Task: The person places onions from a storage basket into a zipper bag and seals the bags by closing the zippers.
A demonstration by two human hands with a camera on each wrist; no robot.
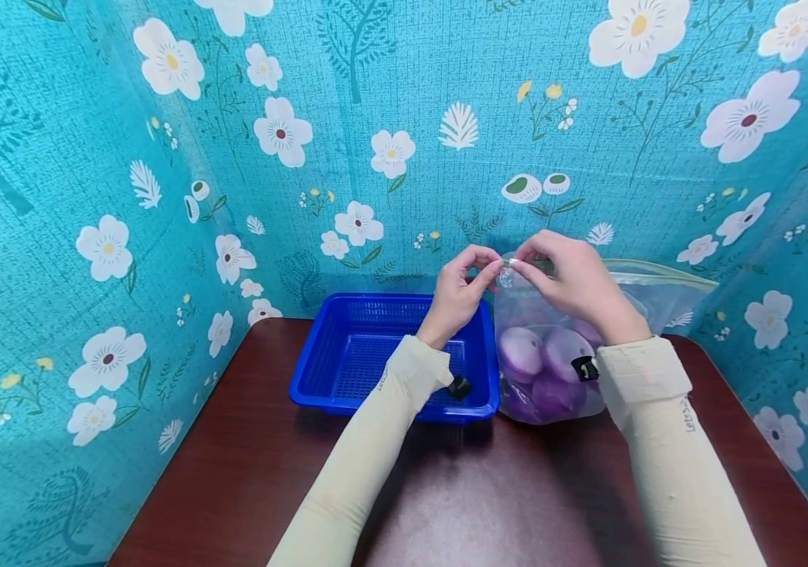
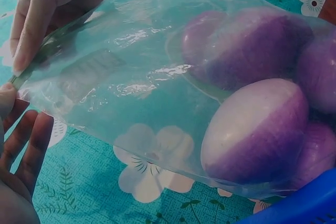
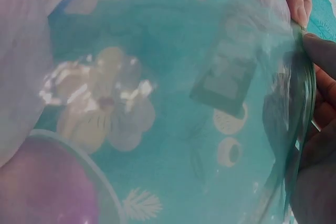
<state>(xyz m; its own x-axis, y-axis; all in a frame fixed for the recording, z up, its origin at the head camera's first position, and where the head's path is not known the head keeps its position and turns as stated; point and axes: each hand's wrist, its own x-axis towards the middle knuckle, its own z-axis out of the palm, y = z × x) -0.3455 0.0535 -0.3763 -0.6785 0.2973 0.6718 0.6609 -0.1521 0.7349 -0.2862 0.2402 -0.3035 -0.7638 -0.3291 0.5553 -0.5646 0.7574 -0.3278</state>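
A clear zip-lock bag (image 1: 666,303) stands upright on the table, holding several round purple-and-white vegetables (image 2: 254,129) that look like red onions. Its zip edge runs along the top, and the two sides of the mouth show apart towards the right. At the top left corner my left hand (image 1: 459,287) pinches the zip edge between thumb and index finger; its other fingers are loosely bent. Right beside it, my right hand (image 1: 574,276) pinches the same edge with thumb and fingertips. Both thumbs meet close together in the right wrist view. My right forearm hides part of the bag.
A blue plastic basket (image 1: 305,370) with slotted sides stands just left of the bag, under my left wrist. The dark red-brown table (image 1: 234,472) ends at the back against a turquoise flowered cloth (image 1: 404,94), which also hangs at both sides.
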